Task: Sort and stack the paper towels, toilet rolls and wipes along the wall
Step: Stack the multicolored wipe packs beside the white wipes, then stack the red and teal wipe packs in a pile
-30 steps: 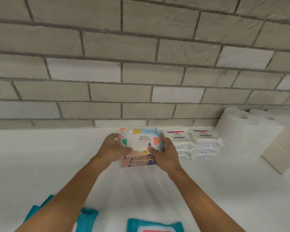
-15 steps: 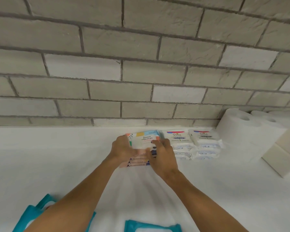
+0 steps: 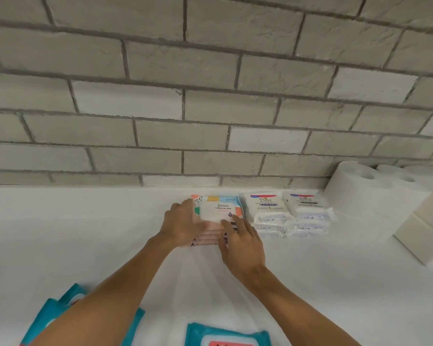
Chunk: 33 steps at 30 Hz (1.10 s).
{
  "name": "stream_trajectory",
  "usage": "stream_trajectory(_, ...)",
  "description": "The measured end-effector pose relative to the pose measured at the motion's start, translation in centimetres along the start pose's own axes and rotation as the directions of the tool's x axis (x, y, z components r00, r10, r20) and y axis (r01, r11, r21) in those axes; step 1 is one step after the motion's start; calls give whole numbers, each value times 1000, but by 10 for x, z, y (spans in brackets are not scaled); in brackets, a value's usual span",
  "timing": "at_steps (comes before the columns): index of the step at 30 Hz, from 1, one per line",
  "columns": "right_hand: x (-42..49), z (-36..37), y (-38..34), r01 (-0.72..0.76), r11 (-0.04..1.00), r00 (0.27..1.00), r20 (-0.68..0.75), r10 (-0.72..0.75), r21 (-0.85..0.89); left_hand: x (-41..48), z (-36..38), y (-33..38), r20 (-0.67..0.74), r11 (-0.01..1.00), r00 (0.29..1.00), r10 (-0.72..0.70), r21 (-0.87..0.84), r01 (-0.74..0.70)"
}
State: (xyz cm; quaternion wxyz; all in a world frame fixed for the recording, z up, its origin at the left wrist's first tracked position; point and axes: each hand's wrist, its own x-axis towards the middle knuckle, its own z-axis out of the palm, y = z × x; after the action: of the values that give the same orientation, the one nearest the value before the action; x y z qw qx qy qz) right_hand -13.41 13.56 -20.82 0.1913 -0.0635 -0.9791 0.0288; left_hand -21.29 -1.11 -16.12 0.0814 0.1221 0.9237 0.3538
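A stack of colourful wipes packs (image 3: 216, 208) lies on the white surface close to the brick wall. My left hand (image 3: 183, 223) holds its left side, fingers along the edge and thumb over the top pack. My right hand (image 3: 240, 239) rests with straight fingers against the stack's front right. Touching the stack on the right are two piles of white Dove wipes (image 3: 263, 211) (image 3: 306, 211). White toilet rolls (image 3: 355, 196) stand further right against the wall.
Two teal wipes packs lie near me, one at the bottom centre (image 3: 225, 334) and one at the bottom left (image 3: 53, 313) partly under my left forearm. Cream paper towel blocks (image 3: 425, 233) sit at the right edge.
The colourful pack came down onto its stack, and the stack slid towards the wall beside the Dove piles. My right hand went from gripping the pack to lying flat against it.
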Motion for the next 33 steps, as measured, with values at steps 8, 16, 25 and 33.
stream_trajectory(8, -16, -27, -4, -12, 943, 999, 46, -3, 332, -35, -13, -9, -45, 999, 998, -36, -42, 34)
stream_trajectory(16, -77, -74, -12, -231, 847, 959, 258, 115, 479, -112, -25, -18, 41, 983, 988, 151, -110, -145)
stream_trajectory(25, -159, -84, -9, -207, 949, 805, 593, 26, 240, -180, -35, -48, 164, 967, 963, 213, -178, -183)
stream_trajectory(33, -175, -92, -17, -384, 894, 759, 630, 162, 233, -218, -46, -70, 234, 959, 948, 217, -232, -162)
